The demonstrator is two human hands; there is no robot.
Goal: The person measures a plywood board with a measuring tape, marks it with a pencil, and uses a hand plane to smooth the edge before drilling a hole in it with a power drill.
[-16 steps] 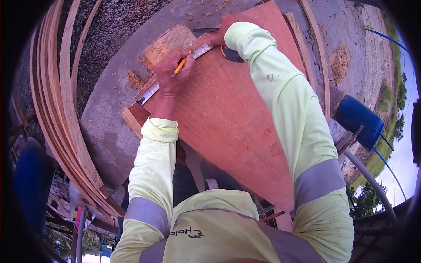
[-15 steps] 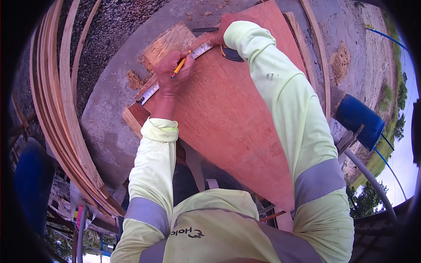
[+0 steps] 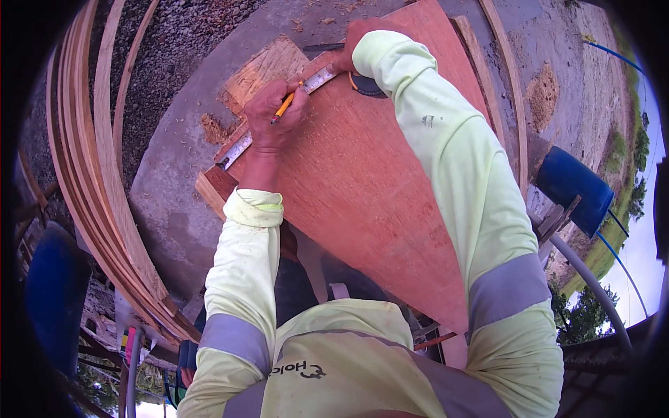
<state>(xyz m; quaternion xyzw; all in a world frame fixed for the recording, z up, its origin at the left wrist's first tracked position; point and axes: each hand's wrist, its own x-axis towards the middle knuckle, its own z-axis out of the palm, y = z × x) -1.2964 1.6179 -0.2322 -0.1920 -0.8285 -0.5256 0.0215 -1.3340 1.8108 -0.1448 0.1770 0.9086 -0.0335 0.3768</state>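
A reddish plywood sheet (image 3: 355,181) lies in front of me. Along its far left edge runs the pale metal blade (image 3: 321,78) of a tape measure, its hooked end near the sheet's left corner. My left hand (image 3: 270,118) is closed around a yellow pencil (image 3: 284,106), whose far end meets the edge of the blade. Farther up that edge, my right hand (image 3: 354,46) grips the tape measure at the blade; its dark, round case (image 3: 368,86) shows beneath the wrist. My sleeve hides part of this hand, and a thin dark object (image 3: 323,47) sticks out beside it.
Long timber strips (image 3: 83,146) are stacked on the left, and more boards (image 3: 509,83) lie to the right. A short wood block (image 3: 268,66) sits beyond the sheet's edge. Sawdust (image 3: 542,97) is scattered on the concrete. Blue barrels (image 3: 575,189) stand at both sides.
Both hands keep the same places on the tape and pencil. Only the view has shifted slightly.
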